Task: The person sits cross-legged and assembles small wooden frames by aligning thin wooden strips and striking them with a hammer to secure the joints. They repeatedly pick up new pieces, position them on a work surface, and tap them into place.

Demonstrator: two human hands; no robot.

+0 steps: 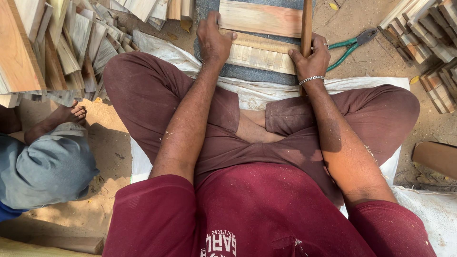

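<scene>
Sandy ground spread with a white woven sheet (362, 85) and a grey stone slab (247, 74) serves as the work surface, with stacked wood offcuts (62, 52) at far left and far right. A slim reddish-brown wooden stick (306, 24) is gripped upright in the closed right hand (309, 59), at the right end of a pale flat wooden strip (259, 53). The strip's long axis runs left to right, and its left end is pressed down by the spread left hand (214, 40); green-handled pliers (354, 43) lie just right.

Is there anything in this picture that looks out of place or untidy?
Mostly the pliers: they lie open on the bare sandy ground, off the white sheet. The wood offcuts at the left are heaped loosely. The left hand and right hand hold the slats squarely.
</scene>
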